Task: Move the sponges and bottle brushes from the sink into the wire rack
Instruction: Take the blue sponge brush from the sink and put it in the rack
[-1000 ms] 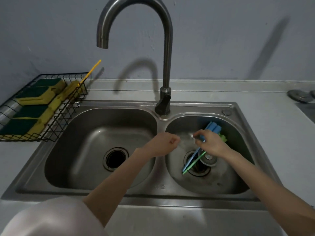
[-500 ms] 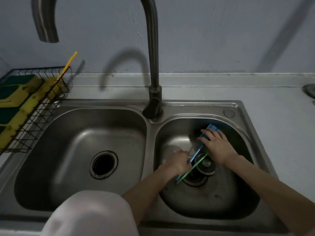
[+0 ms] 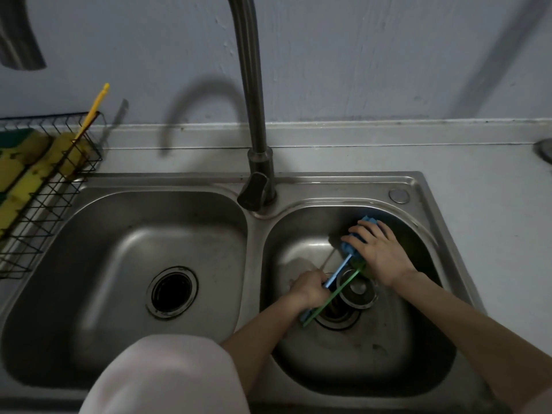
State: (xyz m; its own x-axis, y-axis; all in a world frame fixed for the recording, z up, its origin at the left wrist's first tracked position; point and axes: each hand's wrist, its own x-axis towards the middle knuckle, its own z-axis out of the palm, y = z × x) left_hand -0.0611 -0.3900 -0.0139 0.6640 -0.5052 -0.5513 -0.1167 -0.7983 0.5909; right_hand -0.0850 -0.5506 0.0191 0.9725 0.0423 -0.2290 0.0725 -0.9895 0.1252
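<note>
Two bottle brushes lie slanted in the right sink basin (image 3: pixel 397 354): a blue bottle brush (image 3: pixel 339 270) with a blue sponge head at the back, and a green bottle brush (image 3: pixel 334 297) beside it. My left hand (image 3: pixel 309 288) is closed around the blue handle near its lower end. My right hand (image 3: pixel 379 252) rests on the brushes' sponge heads, covering most of them; whether it grips them I cannot tell. The black wire rack (image 3: pixel 56 186) at the left holds yellow-green sponges (image 3: pixel 21 174) and a yellow bottle brush (image 3: pixel 92 110) sticking up.
The tall faucet (image 3: pixel 257 115) rises between the two basins. The left basin (image 3: pixel 125 264) has an open drain. A drain strainer (image 3: pixel 355 291) sits in the right basin under the brush handles. Grey counter runs to the right, and a wall stands behind.
My left hand has closed on the blue brush handle. My right hand has slid further over the sponge heads. The view has moved closer and to the right.
</note>
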